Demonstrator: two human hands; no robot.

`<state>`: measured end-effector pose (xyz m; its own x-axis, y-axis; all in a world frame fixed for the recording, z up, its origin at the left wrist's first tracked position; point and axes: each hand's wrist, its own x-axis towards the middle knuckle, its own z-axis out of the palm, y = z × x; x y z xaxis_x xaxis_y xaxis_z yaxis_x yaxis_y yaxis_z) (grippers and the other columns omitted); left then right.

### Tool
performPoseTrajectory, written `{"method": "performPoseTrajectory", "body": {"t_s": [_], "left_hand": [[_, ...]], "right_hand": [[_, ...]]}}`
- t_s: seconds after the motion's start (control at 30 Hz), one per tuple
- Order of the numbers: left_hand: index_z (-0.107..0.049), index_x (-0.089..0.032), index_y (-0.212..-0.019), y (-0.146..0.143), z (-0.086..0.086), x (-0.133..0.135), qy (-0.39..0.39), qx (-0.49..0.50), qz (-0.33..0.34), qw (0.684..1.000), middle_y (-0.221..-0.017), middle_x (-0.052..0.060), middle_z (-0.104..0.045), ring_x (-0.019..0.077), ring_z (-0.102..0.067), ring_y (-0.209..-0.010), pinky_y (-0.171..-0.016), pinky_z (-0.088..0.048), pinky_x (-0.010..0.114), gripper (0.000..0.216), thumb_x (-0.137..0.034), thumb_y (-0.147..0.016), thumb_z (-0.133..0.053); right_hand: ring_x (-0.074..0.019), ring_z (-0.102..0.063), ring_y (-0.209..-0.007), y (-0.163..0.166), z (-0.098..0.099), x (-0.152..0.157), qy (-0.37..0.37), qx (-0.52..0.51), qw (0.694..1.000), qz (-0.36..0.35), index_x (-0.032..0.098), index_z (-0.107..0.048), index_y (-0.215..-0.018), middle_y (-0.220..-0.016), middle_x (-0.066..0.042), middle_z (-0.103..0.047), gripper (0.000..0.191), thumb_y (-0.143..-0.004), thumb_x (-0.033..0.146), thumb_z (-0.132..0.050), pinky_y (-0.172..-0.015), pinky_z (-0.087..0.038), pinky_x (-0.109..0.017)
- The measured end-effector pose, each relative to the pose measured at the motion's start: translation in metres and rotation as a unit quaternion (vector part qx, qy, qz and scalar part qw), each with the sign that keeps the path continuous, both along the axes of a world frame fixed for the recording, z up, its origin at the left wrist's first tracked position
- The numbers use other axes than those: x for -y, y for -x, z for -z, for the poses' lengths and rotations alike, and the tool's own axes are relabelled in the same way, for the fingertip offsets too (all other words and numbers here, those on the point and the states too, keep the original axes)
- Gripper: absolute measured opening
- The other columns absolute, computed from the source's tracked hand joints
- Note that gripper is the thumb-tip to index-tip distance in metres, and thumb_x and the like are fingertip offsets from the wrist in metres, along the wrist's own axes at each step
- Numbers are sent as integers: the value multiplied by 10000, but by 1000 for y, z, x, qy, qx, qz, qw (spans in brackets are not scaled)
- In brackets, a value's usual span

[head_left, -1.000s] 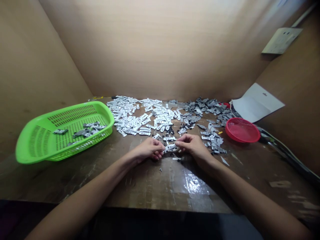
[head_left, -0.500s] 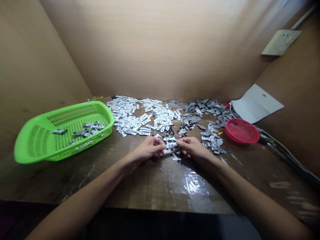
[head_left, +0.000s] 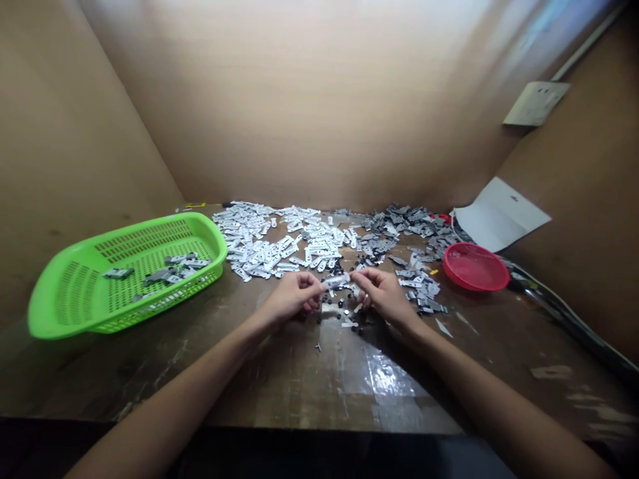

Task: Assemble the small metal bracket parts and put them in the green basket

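Between my two hands is a small silvery-white flat metal piece (head_left: 337, 281), slightly blurred. My left hand (head_left: 293, 294) is closed, pinching the piece's left end between thumb and fingers. At the other end, the fingertips of my right hand (head_left: 383, 294) are closed on it; a small pale sliver shows below these fingers, and I cannot make out whether it is held. Tiny black parts (head_left: 354, 328) lie scattered on the table under and between the hands. A small metal pin-like bit (head_left: 318, 347) rests nearer the front edge.
Piled white metal pieces (head_left: 264, 256) spread behind my hands, with grey metal pieces (head_left: 409, 223) to their right. A green basket (head_left: 64, 279) holding some assembled-looking pieces stands left. On the right are a red bowl (head_left: 476, 266), a white card (head_left: 502, 216) and cables (head_left: 559, 309).
The metal piece has tipped, its right end rising with my right fingers. My right hand has opened out slightly around it. The whole view has shifted a little.
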<state>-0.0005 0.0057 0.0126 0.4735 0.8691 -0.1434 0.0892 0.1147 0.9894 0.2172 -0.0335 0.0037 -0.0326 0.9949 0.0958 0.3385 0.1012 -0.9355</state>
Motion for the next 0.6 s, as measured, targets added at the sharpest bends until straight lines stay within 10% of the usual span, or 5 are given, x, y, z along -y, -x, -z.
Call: {"method": "performPoseTrajectory", "body": {"t_s": [0.1,0.27,0.43,0.6], "left_hand": [[-541,-131,-743,13,-14,-14,45,174,-168,969,-599,-23,-527,52,-495,-489,-448,-391,141,166,-262,-713,-639],[-412,-164,-700,56,-44,-41,83,438,-402,800,-558,-41,-432,37,-447,-466,-425,-392,111,113,-154,-808,-443],[-349,-201,-722,93,-61,-52,88,500,-457,730,-612,-19,-422,53,-463,-493,-416,-415,118,155,-184,-876,-342],[-374,-169,-922,91,-57,-52,81,498,-441,742,-849,62,-530,68,-533,-608,-478,-450,140,80,-211,-873,-328]], "right_hand": [[-189,-592,-796,-38,-6,-18,-103,148,979,97,198,-595,-1065,-962,-72,-636,349,-817,426,-503,-725,-459,-313],[-314,-434,-1151,-105,7,-41,-69,369,882,283,98,-497,-1224,-1216,-195,-513,522,-811,417,-499,-975,-293,-438],[-302,-454,-1155,-103,29,-49,-35,378,898,223,86,-529,-1196,-1218,-195,-531,486,-846,414,-449,-984,-289,-420],[-218,-533,-1096,-73,24,-51,-80,358,924,109,165,-558,-1185,-1194,-100,-586,392,-862,360,-451,-938,-374,-315]]}}
